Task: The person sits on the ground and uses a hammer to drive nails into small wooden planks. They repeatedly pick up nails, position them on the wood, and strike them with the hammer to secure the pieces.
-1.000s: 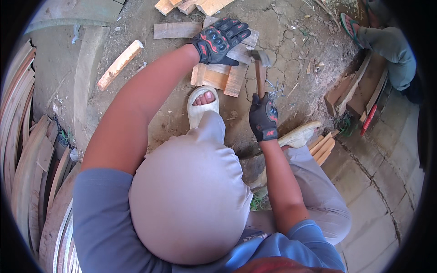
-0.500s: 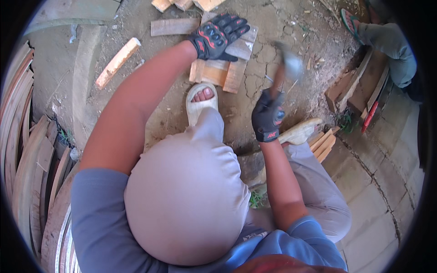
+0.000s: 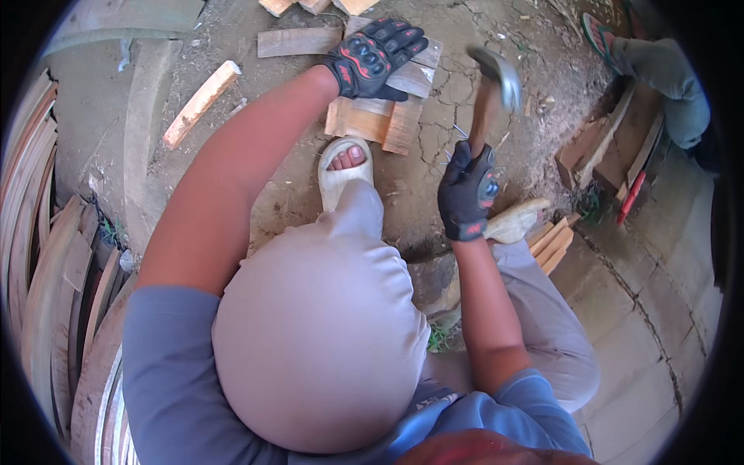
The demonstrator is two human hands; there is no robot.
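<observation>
My left hand [image 3: 376,58], in a black glove with red trim, lies flat with its fingers stretched out. It rests on several short wooden boards [image 3: 403,124] laid against and across each other on the ground; the palm hides part of them. My right hand [image 3: 466,190], gloved the same way, is wrapped round the wooden handle of a hammer [image 3: 486,116]. The shiny metal head is raised, to the right of the boards and apart from them. Thin nails [image 3: 460,131] show beside the handle, just above my right hand.
A loose wood strip [image 3: 201,105] lies on the ground at left. Curved planks [image 3: 46,279] are stacked along the left edge. Small wood slats [image 3: 552,244] lie by my right foot. Another person's leg [image 3: 666,85] is at far right, near boards and a red tool [image 3: 632,198].
My right hand and the hammer have shifted slightly right and up, and the hammer head is less blurred. My left hand stays flat on the boards, which have moved barely at all.
</observation>
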